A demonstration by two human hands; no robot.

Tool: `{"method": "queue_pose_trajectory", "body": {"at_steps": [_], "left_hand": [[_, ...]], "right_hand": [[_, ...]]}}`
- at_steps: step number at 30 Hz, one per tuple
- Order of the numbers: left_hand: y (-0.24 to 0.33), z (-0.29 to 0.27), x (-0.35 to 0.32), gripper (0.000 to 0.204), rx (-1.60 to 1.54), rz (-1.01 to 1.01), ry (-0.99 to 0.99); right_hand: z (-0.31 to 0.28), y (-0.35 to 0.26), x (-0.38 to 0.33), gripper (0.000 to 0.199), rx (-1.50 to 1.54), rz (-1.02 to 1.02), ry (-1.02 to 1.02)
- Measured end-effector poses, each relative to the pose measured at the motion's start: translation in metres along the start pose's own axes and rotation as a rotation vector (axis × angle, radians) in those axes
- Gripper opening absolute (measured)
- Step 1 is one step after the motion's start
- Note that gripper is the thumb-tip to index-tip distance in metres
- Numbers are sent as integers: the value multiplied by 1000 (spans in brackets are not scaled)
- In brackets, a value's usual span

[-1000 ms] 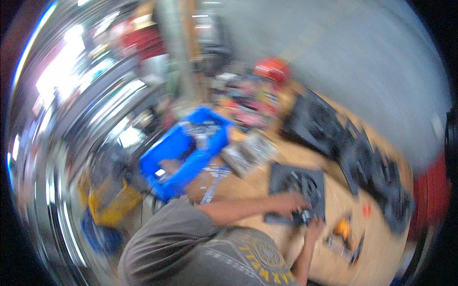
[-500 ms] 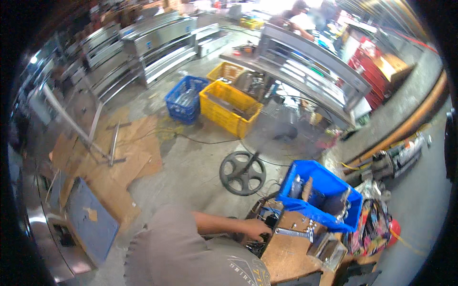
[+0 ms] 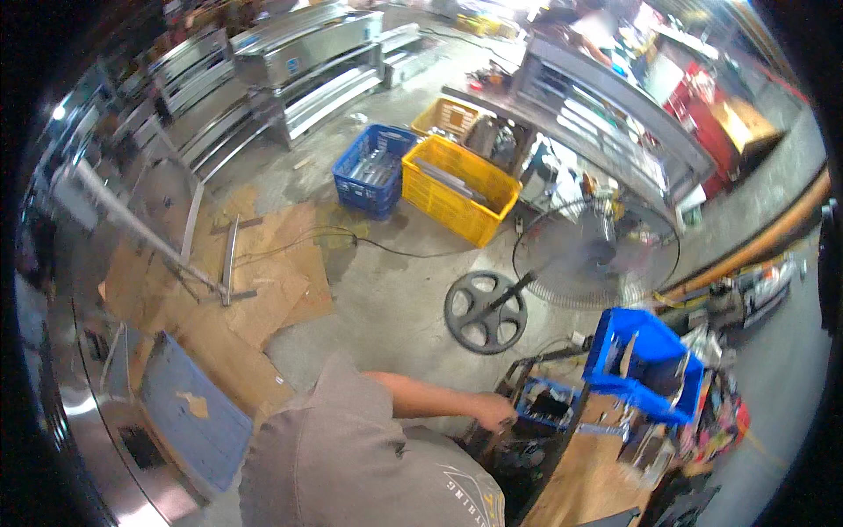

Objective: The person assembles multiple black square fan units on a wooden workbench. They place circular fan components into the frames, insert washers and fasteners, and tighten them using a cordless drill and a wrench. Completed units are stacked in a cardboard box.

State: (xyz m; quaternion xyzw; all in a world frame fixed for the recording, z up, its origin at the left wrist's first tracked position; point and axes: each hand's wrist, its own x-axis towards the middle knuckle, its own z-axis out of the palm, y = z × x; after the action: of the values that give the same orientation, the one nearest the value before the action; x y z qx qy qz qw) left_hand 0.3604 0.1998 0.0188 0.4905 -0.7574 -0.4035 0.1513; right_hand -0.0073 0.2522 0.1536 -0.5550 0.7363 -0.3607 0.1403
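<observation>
My left hand [image 3: 496, 411] reaches out from a grey sleeve to the edge of a dark metal rack [image 3: 518, 386] beside a wooden table [image 3: 588, 479]. Its fingers curl at the rack's edge; whether they grip it is unclear. Just right of the hand, a small blue bin [image 3: 546, 406] of dark parts sits in the rack. A larger blue crate [image 3: 645, 364] with metal pieces stands on the table above it. My right hand is out of sight.
A floor fan [image 3: 597, 255] with a round black base [image 3: 485, 309] stands on the concrete floor ahead. Beyond it are a yellow crate [image 3: 457, 189] and a blue crate [image 3: 373, 167]. Cardboard sheets [image 3: 228, 299] and a blue panel [image 3: 189, 413] lie at left. Steel racks line the back.
My view has swung from the tabletop to the floor and racks. The left hand has moved from a dark part on the table to the rack's edge below it.
</observation>
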Motion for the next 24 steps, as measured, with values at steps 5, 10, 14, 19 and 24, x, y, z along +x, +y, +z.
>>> {"method": "queue_pose_trajectory", "body": {"at_steps": [5,10,14,19,24], "left_hand": [[19,3,-24,49,-25,96,-182],[61,43,-41,48,75,180,-419],[120,80,-38,42,-20,281,-595],[207,166,5,36,19,573,-539],[302,300,20,36,61,743,-374]], "right_hand": [[-100,0,-185,63,-2,434,335],[-120,-3,-355,61,128,603,395],[-123,-10,-459,69,-233,846,446],[-124,-1,-548,71,-251,1227,376],[-143,71,-652,71,-199,1406,379]]}}
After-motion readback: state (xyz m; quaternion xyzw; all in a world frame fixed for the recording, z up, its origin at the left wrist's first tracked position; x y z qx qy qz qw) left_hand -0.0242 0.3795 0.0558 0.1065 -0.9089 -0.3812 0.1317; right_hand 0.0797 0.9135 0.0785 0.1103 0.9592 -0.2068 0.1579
